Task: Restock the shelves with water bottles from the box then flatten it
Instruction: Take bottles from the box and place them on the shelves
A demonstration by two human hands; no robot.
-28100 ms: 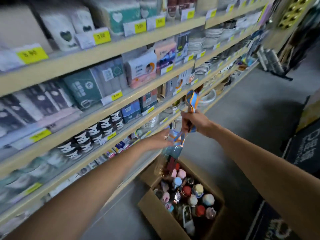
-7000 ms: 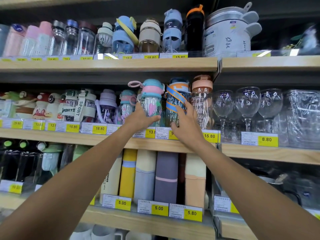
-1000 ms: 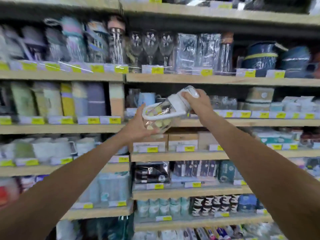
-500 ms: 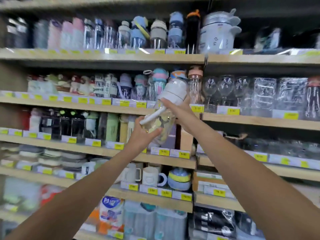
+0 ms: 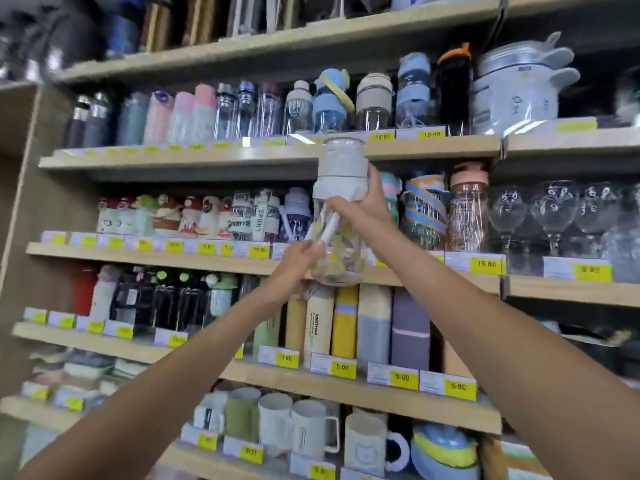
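Bottle: clear bottle [image 5: 341,263] with a pale flower print and a white lid [image 5: 342,169], held upright in mid-frame, up in the air in front of the racks and not resting on any board.
Right hand: right hand [image 5: 369,202] is wrapped round the neck just under the lid, thumb across the front and the other fingers going behind.
Left hand: left hand [image 5: 296,263] comes up from lower left and grips the lower left side of the body, fingers curled.
Strap: white strap [image 5: 329,230] runs slantwise down the front of the bottle, and its low end sits right at the left fingertips.
Hands vs bottle: right one high, left one low, bottle between them, both touching it.
Level: lid top reaches the edge of the upper shelf [image 5: 207,161], while the base hangs at the edge of the shelf [image 5: 207,259] below it.
Behind it: a row of other bottles [image 5: 249,216] stands on that shelf, left of centre, and a striped one [image 5: 424,209] shows just right of the right hand.
Right side: stemmed glasses [image 5: 554,216] on the same level.
Below: tall flasks [image 5: 374,327] under the bottle and mugs [image 5: 304,434] on the lowest row.
Upper right: a big pot [image 5: 512,91] in plastic wrap.
Tags: yellow price tags [image 5: 485,265] along every shelf edge. Most are too blurry to read.
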